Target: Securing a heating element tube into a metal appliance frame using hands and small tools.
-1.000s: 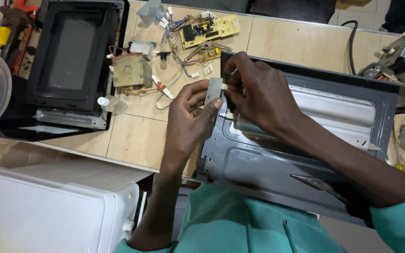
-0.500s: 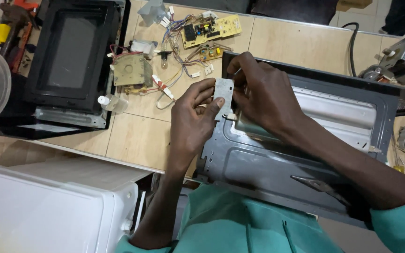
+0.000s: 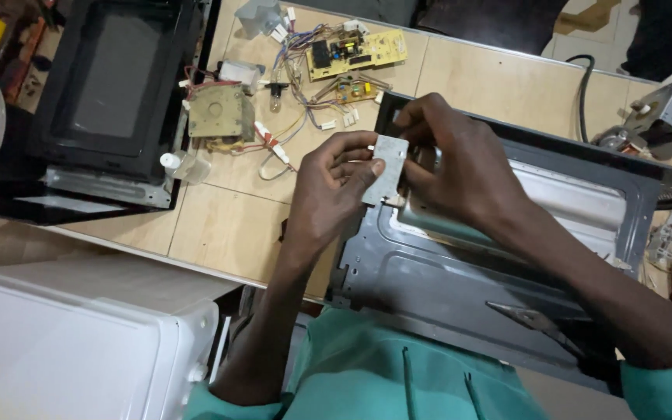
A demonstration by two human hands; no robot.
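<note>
Left hand (image 3: 328, 190): fingers curled round the left edge of a small grey plate (image 3: 386, 169); thumb laid across its lower face, fingertips at its upper edge. Pinching grip, not clenched.
Right hand (image 3: 453, 167): fingers bent and closed on the right edge of the same plate; thumb hidden behind it. Palm over the chassis rim.
Plate: thin, rectangular, pale grey, tilted; held between both hands, above the upper left corner of the chassis, clear of the table.
Chassis (image 3: 445, 280): grey sheet-metal shell, lying flat across the table edge, directly under both hands.
Pliers (image 3: 534, 319): lying on the chassis, lower right, well apart from the hands.
Table (image 3: 227, 229): pale wood-effect top.
Boards (image 3: 355, 50): two yellow circuit boards with loose wires, beyond the hands.
Motor (image 3: 215, 113): brass-coloured, flat, wired, left of the boards.
Door (image 3: 114, 85): black, glazed frame, far left on the table.
Casing (image 3: 71, 350): white, lower left, below the table edge.
Sleeves: teal, on both arms.
</note>
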